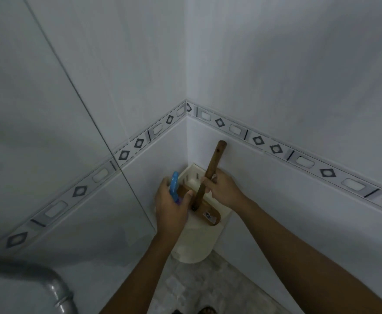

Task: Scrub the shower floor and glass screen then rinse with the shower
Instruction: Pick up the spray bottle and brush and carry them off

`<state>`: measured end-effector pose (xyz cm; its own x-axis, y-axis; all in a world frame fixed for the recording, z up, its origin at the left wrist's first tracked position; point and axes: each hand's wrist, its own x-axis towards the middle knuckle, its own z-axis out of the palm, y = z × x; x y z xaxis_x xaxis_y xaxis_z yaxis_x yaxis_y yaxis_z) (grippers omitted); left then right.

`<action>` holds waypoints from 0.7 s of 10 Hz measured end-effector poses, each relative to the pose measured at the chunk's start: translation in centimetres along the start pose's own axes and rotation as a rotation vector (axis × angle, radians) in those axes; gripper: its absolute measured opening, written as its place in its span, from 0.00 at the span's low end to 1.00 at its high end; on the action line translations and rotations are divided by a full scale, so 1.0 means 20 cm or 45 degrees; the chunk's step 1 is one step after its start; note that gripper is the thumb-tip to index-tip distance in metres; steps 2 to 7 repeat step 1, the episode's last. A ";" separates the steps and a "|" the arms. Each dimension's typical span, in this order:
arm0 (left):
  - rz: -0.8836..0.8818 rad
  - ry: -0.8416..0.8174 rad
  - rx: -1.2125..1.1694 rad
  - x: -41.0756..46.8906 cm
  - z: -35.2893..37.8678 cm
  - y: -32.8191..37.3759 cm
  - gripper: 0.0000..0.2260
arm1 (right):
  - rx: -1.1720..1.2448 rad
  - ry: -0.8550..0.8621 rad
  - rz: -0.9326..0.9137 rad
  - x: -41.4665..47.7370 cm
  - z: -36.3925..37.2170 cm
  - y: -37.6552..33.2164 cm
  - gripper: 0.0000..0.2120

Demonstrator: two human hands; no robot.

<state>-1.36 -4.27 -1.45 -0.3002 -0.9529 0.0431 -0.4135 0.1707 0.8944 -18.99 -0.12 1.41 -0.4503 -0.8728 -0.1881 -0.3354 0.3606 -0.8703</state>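
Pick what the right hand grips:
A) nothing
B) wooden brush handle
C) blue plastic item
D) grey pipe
B: the right hand curls round the wooden brush handle over the cream corner basket, while the blue plastic item sits in the left hand.

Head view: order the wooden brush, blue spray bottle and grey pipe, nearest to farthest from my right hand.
1. Wooden brush: gripped in the right hand.
2. Blue spray bottle: leftward, held in the left hand.
3. Grey pipe: far bottom-left corner.
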 end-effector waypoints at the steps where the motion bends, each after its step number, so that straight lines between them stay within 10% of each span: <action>1: 0.269 0.085 0.149 -0.01 -0.02 0.11 0.33 | -0.027 0.014 0.018 -0.05 -0.03 0.00 0.12; 7: 0.269 0.085 0.149 -0.01 -0.02 0.11 0.33 | -0.027 0.014 0.018 -0.05 -0.03 0.00 0.12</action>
